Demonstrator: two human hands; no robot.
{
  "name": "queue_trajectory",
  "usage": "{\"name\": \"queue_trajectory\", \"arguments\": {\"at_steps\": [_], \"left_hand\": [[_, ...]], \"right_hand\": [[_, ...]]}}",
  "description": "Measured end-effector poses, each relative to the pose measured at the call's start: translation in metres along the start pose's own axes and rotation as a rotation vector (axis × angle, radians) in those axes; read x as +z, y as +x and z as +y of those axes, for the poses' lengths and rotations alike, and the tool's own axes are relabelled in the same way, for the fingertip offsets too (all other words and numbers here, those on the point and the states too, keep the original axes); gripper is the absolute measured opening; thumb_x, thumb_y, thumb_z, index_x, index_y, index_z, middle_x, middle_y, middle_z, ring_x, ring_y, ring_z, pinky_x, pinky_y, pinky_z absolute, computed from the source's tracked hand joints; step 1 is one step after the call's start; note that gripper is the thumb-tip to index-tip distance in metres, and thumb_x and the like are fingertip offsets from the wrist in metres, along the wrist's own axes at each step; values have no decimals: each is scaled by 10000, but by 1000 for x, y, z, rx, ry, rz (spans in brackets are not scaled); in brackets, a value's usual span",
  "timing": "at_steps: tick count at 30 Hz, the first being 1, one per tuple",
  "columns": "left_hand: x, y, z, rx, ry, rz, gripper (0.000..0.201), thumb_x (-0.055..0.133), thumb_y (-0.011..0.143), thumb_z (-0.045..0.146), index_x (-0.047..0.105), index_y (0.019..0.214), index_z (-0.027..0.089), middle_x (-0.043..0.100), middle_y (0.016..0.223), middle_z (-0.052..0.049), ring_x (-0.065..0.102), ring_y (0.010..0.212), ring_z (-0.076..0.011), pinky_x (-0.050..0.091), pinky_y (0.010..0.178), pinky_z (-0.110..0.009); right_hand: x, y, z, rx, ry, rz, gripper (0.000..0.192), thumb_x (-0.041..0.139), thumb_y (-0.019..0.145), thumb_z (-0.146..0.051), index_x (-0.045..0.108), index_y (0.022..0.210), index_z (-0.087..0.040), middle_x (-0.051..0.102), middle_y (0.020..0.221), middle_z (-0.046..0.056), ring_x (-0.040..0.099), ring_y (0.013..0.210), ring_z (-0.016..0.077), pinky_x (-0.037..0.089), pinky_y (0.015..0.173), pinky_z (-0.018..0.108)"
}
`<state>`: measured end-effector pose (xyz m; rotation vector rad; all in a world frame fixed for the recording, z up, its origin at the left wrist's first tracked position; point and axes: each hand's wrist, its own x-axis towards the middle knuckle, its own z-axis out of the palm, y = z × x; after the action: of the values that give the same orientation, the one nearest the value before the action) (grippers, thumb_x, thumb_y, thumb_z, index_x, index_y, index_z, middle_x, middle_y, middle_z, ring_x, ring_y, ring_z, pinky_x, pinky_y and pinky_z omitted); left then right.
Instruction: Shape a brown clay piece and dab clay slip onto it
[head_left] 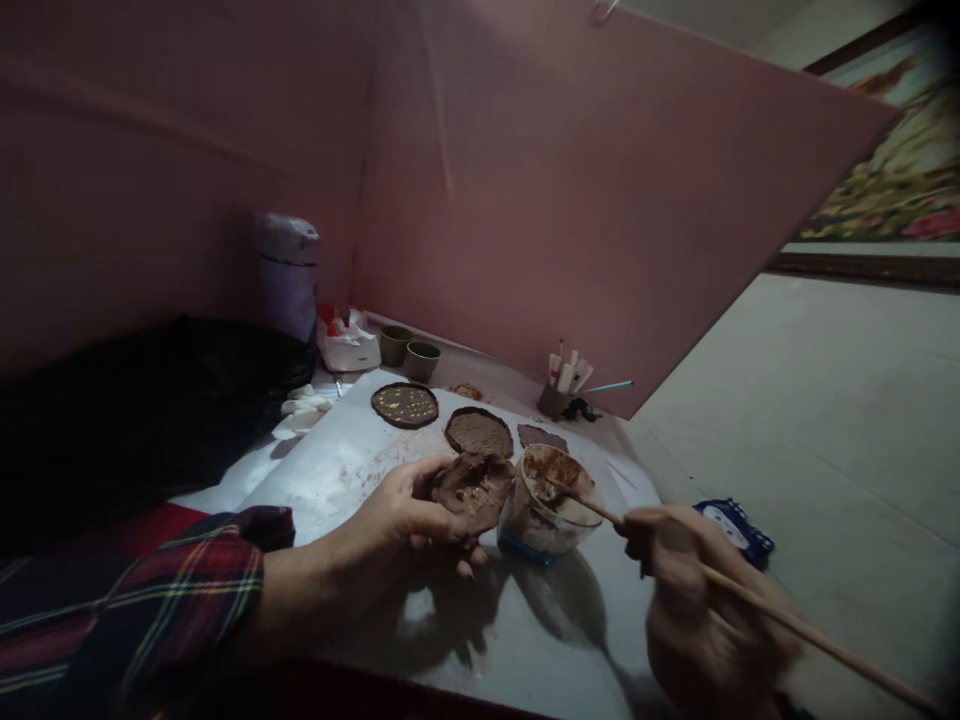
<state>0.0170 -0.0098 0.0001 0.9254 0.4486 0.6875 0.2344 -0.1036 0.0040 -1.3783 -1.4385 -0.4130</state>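
My left hand is closed around the edge of a brown, clay-like piece, hollowed like a shallow bowl with an uneven rim. Just right of it stands a clear cup, its inside smeared with brown paste. My right hand, somewhat blurred, grips a long thin wooden stick. The stick's far end reaches into the cup, and its tip is hard to make out in the paste. Behind the cup lie a round brown disc with a raised rim and a flat brown piece.
On the white sheet lies a yellow-speckled brown disc. Two green cups stand behind, near a lilac canister. A holder with pens is at the back right. A black bag lies left; pink board rises behind.
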Motion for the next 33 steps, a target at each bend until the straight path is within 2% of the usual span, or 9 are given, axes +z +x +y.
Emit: {"name": "queue_trajectory", "arguments": {"at_steps": [3, 6, 9, 11, 15, 19, 22, 27, 33], "left_hand": [[0, 1, 0, 1, 0, -2, 489, 610, 620, 25, 578, 1101, 106, 654, 822, -72, 646, 611, -155, 501, 519, -220], [0, 2, -1, 13, 2, 0, 531, 610, 611, 32, 569, 1136, 103, 656, 816, -73, 640, 595, -153, 500, 520, -231], [0, 2, -1, 4, 18, 18, 519, 620, 614, 46, 566, 1128, 101, 654, 804, -73, 640, 597, -163, 500, 509, -238], [-1, 2, -1, 0, 32, 24, 501, 624, 615, 53, 571, 1111, 95, 651, 788, -72, 639, 599, -166, 495, 497, -233], [-3, 1, -2, 6, 4, 5, 555, 601, 587, 45, 561, 1139, 95, 657, 796, -76, 644, 610, -174, 491, 491, -232], [-3, 0, -1, 3, -12, 7, 554, 599, 591, 41, 561, 1142, 91, 658, 806, -80, 645, 600, -170, 491, 487, -228], [-1, 0, -1, -8, -22, -3, 580, 587, 617, 35, 551, 1192, 111, 663, 799, -78, 648, 599, -165, 494, 481, -220], [-1, 1, -2, -3, -34, 8, 555, 584, 620, 40, 550, 1172, 85, 645, 721, -63, 627, 554, -157, 495, 452, -217], [-4, 2, 0, 11, -66, 4, 541, 576, 617, 64, 570, 1158, 62, 651, 759, -85, 632, 552, -150, 483, 440, -195]], "right_hand": [[10, 12, 3, 14, 1, -155, 297, 492, 918, -342, 632, 704, -192, 624, 623, 14, 594, 580, 144, 436, 530, 256], [16, 16, 4, 272, 231, -143, 349, 529, 892, -431, 627, 678, -173, 601, 604, 11, 558, 529, 122, 408, 451, 228], [20, 17, 8, 553, 489, -12, 350, 603, 831, -475, 629, 694, -154, 579, 569, -6, 500, 445, 94, 374, 384, 207], [21, 19, 10, 679, 608, 136, 328, 655, 781, -460, 625, 689, -146, 586, 554, -8, 506, 434, 91, 388, 387, 201], [17, 26, 4, 765, 741, 382, 318, 714, 671, -441, 628, 634, -137, 585, 512, 1, 541, 435, 111, 420, 390, 214], [16, 24, -10, 652, 799, 357, 294, 740, 653, -410, 643, 623, -133, 614, 585, 16, 555, 423, 121, 414, 363, 231], [21, 16, -14, 487, 770, 259, 258, 683, 756, -377, 666, 667, -135, 611, 605, 17, 568, 451, 122, 409, 365, 222], [19, -5, -4, 111, 561, 97, 161, 570, 872, -237, 696, 788, -181, 661, 767, 28, 620, 629, 138, 483, 505, 247], [0, -13, -7, -167, 284, -162, 189, 484, 903, -215, 673, 908, -212, 686, 855, 28, 663, 790, 163, 519, 686, 278]]}}
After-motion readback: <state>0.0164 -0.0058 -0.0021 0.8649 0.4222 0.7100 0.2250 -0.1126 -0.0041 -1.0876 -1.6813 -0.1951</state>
